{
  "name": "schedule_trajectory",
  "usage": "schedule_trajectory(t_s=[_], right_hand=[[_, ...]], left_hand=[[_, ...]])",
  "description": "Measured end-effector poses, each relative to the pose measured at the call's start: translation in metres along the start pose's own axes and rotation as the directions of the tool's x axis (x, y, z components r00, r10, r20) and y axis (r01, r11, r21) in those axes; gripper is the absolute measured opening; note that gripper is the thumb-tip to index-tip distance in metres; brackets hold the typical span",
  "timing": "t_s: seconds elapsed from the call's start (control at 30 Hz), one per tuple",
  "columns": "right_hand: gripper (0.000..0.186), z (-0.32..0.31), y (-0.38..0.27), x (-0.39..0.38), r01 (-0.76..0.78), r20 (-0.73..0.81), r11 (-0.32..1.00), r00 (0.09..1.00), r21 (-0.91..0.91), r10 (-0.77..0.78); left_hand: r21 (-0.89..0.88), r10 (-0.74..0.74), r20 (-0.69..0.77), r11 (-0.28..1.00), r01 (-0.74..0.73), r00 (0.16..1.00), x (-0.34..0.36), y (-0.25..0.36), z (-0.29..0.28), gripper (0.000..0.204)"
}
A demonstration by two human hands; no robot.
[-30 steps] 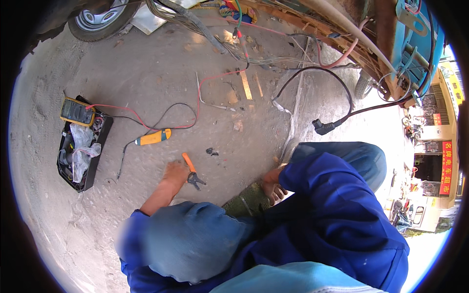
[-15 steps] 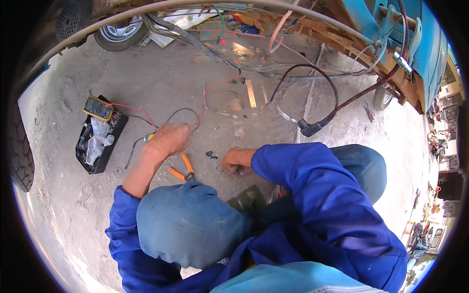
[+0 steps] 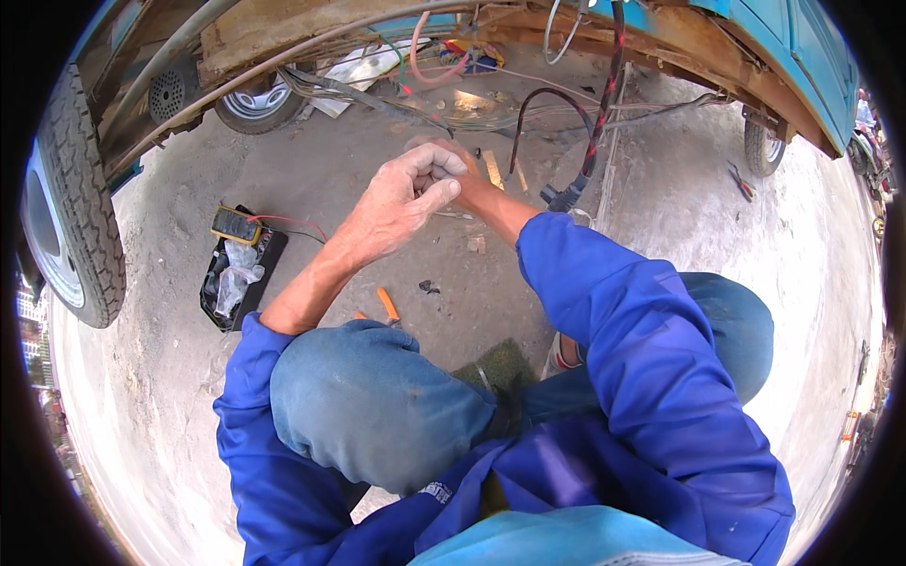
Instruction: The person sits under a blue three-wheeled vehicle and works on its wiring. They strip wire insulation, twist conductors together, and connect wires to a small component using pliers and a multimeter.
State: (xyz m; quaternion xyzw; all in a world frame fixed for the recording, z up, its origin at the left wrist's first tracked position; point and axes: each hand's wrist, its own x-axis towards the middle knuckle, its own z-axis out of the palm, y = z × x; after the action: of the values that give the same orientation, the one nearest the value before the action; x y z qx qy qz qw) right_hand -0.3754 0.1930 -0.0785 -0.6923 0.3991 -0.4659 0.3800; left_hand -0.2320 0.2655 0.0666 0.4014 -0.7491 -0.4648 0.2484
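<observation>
In front of me, above the dusty ground, my two hands overlap. My left hand (image 3: 401,198) has its fingers curled in and its thumb bent toward them; whatever they may hold is hidden. Behind it, my right hand (image 3: 462,160) is mostly covered and blurred, so its fingers cannot be read. Below the hands lie orange-handled pliers (image 3: 387,304), partly hidden by my knee, and small black scraps (image 3: 429,287). A yellow multimeter (image 3: 236,224) rests on a black tray (image 3: 270,258) to the left, beside a clear plastic bag (image 3: 238,274). A red test lead (image 3: 293,222) runs toward my left wrist.
A rusty-edged blue vehicle body (image 3: 793,57) spans overhead, with a large tire (image 3: 90,189) at left. A dark cable (image 3: 596,141) hangs with a black elbow connector (image 3: 563,198). Loose wires (image 3: 500,118) trail beneath. Another pair of pliers (image 3: 741,182) lies at right.
Both hands have risen and come together, from apart near the ground to overlapping farther forward. The view has shifted, showing more of the left tire.
</observation>
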Motion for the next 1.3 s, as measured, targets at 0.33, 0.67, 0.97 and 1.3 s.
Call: schedule_trajectory(t_s=[0.33,0.67,0.97,1.3], right_hand=[[0.048,-0.029,-0.042,0.004,-0.164,0.037,0.869,0.978,-0.468,0.204],[0.038,-0.043,-0.151,0.004,0.137,0.392,0.757,0.905,-0.640,0.168],[0.049,-0.115,-0.167,-0.007,0.203,0.288,0.711,0.958,-0.674,-0.001],[0.061,-0.139,-0.098,0.025,-0.214,-0.270,0.929,0.954,-0.301,0.132]], left_hand=[[-0.223,-0.160,-0.060,0.964,0.143,0.985,-0.061,0.042,0.002,0.018],[-0.098,-0.059,-0.166,0.994,0.043,0.984,-0.087,0.073,-0.021,0.024],[-0.062,-0.030,-0.142,0.998,0.022,0.989,-0.058,0.066,-0.032,0.029],[0.032,0.070,-0.194,0.997,-0.065,0.979,0.021,0.037,-0.028,0.076]])
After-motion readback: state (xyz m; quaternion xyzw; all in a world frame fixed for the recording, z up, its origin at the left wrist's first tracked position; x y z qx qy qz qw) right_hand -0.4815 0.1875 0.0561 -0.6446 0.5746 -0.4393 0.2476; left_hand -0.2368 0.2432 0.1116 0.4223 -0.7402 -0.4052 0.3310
